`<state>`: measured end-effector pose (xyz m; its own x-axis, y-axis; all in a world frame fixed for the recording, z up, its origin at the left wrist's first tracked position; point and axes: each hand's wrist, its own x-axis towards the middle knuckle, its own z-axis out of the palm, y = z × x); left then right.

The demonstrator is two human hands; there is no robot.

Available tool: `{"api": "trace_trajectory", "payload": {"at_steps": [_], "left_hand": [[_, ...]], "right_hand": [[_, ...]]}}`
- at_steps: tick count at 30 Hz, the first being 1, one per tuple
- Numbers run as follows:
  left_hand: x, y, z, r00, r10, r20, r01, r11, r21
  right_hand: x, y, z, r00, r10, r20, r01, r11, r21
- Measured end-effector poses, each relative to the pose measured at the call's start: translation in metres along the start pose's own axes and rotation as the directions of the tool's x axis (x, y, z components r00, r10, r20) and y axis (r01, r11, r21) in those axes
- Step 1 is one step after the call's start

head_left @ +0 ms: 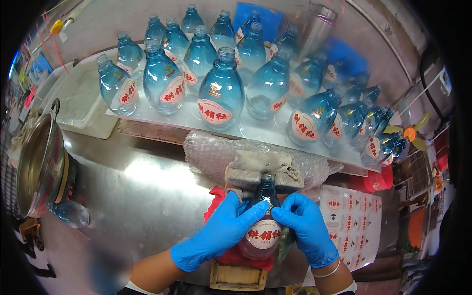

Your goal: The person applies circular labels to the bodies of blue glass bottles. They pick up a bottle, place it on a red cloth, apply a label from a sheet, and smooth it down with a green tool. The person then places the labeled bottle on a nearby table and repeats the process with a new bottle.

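Gloved hands (216, 233) hold rounded glass bottle (262, 232).

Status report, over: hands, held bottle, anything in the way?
Left hand holding bottle. Right hand by its label. Cloth beyond its neck, nothing visibly blocking.

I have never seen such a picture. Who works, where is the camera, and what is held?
No machine: these are a person's left hand and right hand, in blue gloves. The picture comes from a wide camera on the head, which bends straight edges. The left hand holds a labelled bottle; the right hand is at its right. On the metal table, at left, another bottle lies near a pot; a label sheet lies at right. More bottles stand on a white board behind.
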<state>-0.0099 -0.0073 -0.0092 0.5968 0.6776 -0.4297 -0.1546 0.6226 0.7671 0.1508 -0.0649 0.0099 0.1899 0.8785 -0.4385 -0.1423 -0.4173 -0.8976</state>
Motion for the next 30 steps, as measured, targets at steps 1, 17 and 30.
{"api": "trace_trajectory", "payload": {"at_steps": [1,17,30], "left_hand": [[0.001,-0.001,-0.001,1.0,0.008,0.012,-0.007,1.0,-0.011],[0.006,-0.011,-0.014,0.995,-0.012,0.102,0.018,0.998,-0.067],[-0.009,-0.029,-0.016,0.933,0.327,0.152,-0.36,0.879,0.314]], "right_hand": [[0.0,0.003,-0.001,1.0,0.002,0.004,-0.002,0.999,0.048],[-0.01,0.007,-0.019,0.982,-0.037,-0.186,0.105,0.922,0.374],[0.014,-0.043,-0.001,0.712,-0.679,0.181,0.671,0.581,-0.461]]}}
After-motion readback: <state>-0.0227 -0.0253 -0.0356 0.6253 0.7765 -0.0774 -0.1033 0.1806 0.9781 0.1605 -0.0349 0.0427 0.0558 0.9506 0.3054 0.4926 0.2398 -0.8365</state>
